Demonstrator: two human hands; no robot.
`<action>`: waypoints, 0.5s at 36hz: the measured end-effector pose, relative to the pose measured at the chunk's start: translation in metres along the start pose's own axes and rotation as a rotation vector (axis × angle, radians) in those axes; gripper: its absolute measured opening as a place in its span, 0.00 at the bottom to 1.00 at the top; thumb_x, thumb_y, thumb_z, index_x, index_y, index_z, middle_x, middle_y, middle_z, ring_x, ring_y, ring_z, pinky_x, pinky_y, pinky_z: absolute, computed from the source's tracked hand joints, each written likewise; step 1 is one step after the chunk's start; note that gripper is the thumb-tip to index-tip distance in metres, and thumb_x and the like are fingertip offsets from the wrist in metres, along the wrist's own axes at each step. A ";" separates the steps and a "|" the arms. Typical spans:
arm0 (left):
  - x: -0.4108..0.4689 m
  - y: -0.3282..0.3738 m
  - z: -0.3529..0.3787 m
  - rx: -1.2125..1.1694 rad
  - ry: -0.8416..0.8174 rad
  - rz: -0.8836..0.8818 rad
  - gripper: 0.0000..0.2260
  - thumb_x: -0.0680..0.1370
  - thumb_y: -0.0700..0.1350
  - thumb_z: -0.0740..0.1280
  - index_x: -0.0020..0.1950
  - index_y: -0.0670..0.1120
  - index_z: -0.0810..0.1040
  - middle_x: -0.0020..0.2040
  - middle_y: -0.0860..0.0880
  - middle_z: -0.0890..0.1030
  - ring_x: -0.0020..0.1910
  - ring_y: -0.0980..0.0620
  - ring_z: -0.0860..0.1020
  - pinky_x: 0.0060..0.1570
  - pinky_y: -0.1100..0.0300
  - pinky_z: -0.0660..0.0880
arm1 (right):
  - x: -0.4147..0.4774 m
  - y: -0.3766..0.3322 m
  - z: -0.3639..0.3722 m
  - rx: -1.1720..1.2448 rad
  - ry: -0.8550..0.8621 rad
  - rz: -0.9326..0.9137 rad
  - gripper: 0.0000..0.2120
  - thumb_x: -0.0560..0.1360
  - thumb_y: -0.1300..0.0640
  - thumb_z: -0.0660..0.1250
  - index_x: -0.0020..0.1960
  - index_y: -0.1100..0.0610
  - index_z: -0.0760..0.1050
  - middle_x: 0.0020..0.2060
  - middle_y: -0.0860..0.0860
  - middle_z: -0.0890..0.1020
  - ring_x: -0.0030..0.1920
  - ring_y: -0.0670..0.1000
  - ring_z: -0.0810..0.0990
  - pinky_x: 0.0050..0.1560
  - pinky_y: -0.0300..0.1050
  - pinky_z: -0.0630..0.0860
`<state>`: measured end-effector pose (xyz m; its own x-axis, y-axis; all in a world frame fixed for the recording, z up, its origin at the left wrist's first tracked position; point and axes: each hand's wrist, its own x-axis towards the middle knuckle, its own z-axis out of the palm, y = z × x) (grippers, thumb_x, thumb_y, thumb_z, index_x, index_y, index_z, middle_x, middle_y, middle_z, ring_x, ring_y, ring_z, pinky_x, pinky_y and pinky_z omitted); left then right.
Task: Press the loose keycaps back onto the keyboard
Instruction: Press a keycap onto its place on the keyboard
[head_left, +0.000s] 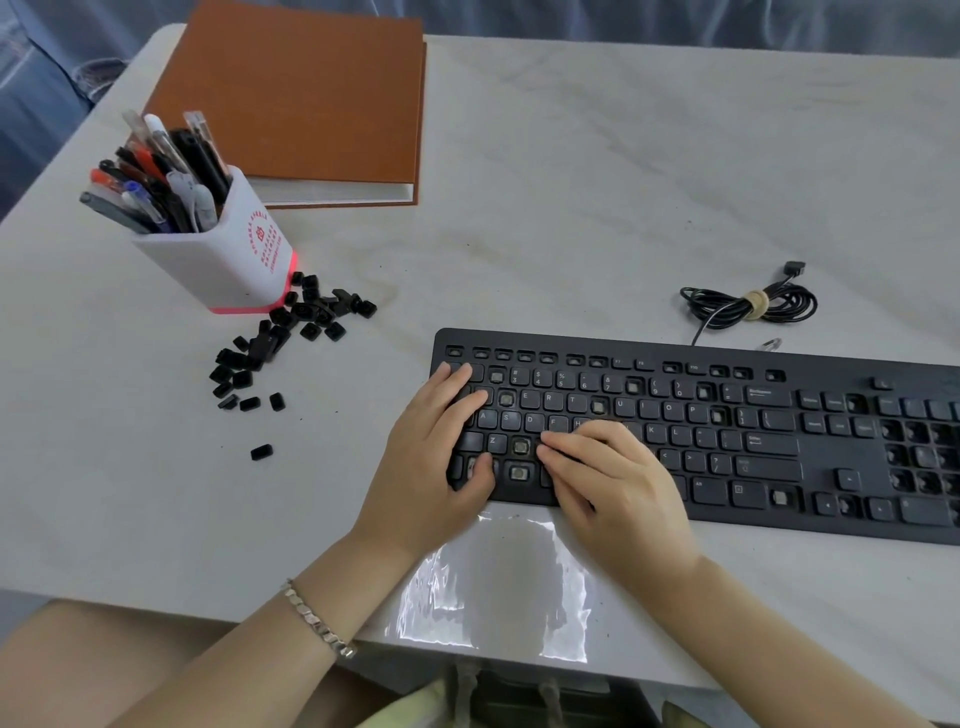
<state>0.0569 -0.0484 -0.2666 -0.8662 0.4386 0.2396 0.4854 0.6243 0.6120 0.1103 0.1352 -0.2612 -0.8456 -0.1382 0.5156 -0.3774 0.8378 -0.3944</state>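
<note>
Keycaps lie loose on the left while both hands work on the keyboard

Keycaps (291, 332) are scattered in a black heap on the table (571, 182), just beside the near right corner of the pen holder (228, 260) and trailing nearer, with one stray cap (261, 451) closest to the edge. They are well apart from the keyboard (571, 344), which lies to the right with many bare sockets showing, most of them at its right end.

The left hand (436, 467) lies on the keyboard's left end, fingers straight and relaxed across the keys, holding nothing. The right hand (613, 483) reaches left over the lower rows, fingers flat and close together, tips pressing down beside an empty socket (521, 446). Whether a cap sits under those tips I cannot tell.

Each cap looks small, light, hard and smooth, likely to slip or flick away. I judge it best pinched by its two sides, set square over the socket, then pushed straight down on its top; the clips underneath are probably fragile if forced crooked.

Readable key legends include E, R, T, A, S, D, F, Z, K, L, O and P, plus number-row digits. The larger keys' words are blurred. Red print on the pen holder is too small to read, and no keyboard brand shows
</note>
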 end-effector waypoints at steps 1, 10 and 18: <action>0.000 0.000 0.000 -0.001 0.001 0.001 0.21 0.74 0.46 0.61 0.65 0.39 0.73 0.71 0.44 0.69 0.74 0.47 0.61 0.72 0.54 0.60 | 0.000 -0.001 -0.001 0.006 0.001 0.009 0.08 0.71 0.64 0.65 0.46 0.62 0.83 0.45 0.51 0.84 0.46 0.51 0.74 0.42 0.47 0.78; 0.000 0.001 0.000 0.006 -0.002 -0.001 0.22 0.74 0.46 0.60 0.65 0.39 0.73 0.71 0.45 0.68 0.74 0.48 0.61 0.72 0.56 0.59 | 0.004 -0.007 -0.003 0.147 0.052 0.239 0.06 0.68 0.66 0.69 0.44 0.61 0.84 0.42 0.51 0.83 0.47 0.47 0.76 0.52 0.34 0.72; 0.000 0.001 -0.001 0.013 -0.002 -0.002 0.21 0.74 0.46 0.60 0.65 0.39 0.73 0.70 0.44 0.69 0.73 0.47 0.61 0.72 0.57 0.58 | 0.007 -0.005 -0.002 0.090 0.043 0.173 0.07 0.69 0.66 0.68 0.43 0.61 0.84 0.42 0.51 0.84 0.45 0.47 0.74 0.48 0.35 0.72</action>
<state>0.0575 -0.0484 -0.2655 -0.8669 0.4385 0.2371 0.4853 0.6335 0.6027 0.1071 0.1311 -0.2542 -0.8846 0.0283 0.4655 -0.2617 0.7960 -0.5458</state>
